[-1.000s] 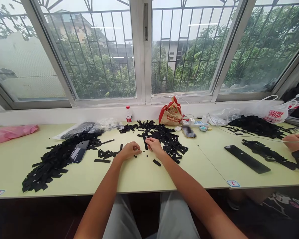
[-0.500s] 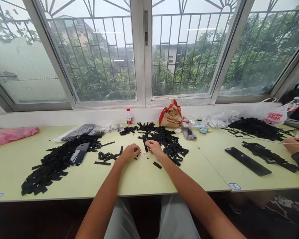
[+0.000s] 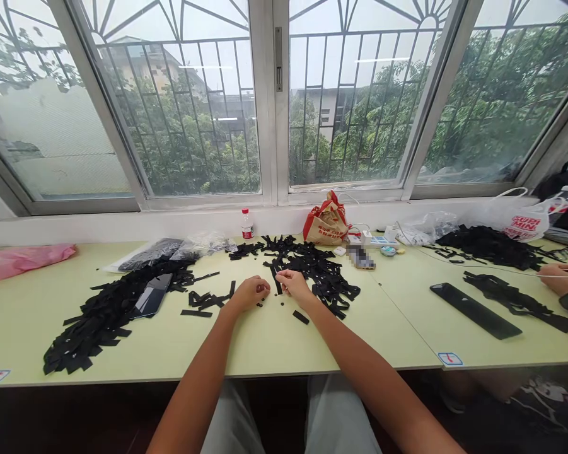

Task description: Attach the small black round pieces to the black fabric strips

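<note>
My left hand [image 3: 252, 293] rests on the pale green table with its fingers curled together, beside several tiny dark round pieces [image 3: 260, 305]. What its fingertips hold is too small to make out. My right hand [image 3: 290, 285] is pinched at the near edge of a black pile of strips [image 3: 331, 277], touching or just over a black strip [image 3: 278, 285] lying lengthwise. Whether something sits in that pinch is not clear. A single black strip [image 3: 301, 317] lies below my right hand. Loose black strips [image 3: 203, 299] lie left of my left hand.
A long black heap [image 3: 92, 321] with a dark phone [image 3: 152, 295] on it lies left. Behind stand a bottle [image 3: 247, 226] and a paper bag [image 3: 326, 222]. At right are a long black object [image 3: 475, 310], black strips [image 3: 520, 299] and another person's hand [image 3: 562, 277].
The whole view has shifted slightly down. My left hand has moved a little to the right, nearer my right hand, which keeps its pinch.
</note>
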`<state>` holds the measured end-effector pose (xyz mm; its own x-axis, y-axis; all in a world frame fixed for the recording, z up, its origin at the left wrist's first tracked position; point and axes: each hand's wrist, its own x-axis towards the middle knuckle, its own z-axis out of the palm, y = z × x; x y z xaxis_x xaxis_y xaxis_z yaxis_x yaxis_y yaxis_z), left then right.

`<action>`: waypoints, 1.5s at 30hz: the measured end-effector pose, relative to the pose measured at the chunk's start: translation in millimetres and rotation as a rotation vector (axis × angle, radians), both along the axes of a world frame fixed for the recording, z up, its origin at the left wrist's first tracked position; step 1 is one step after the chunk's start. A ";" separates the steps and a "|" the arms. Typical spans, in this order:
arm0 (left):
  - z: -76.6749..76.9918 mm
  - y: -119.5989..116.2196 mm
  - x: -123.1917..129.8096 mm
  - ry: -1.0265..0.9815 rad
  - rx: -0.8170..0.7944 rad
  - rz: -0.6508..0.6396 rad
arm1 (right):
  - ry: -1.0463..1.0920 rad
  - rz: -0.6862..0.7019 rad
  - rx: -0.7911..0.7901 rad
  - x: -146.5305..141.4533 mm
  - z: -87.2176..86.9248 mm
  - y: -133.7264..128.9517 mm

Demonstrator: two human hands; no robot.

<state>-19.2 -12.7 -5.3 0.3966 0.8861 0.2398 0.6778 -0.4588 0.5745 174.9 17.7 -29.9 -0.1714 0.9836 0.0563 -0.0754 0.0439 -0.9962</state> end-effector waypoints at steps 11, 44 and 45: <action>-7.8 7.5 3.8 -0.186 -0.031 0.044 | 0.046 0.044 0.049 -1.2 6.6 -4.5; 14.3 -1.4 13.7 -0.481 -0.119 0.070 | -0.107 0.043 0.186 1.1 28.0 -22.5; 14.0 -1.3 13.8 -0.487 -0.120 0.078 | -0.111 0.051 0.185 0.8 28.0 -22.7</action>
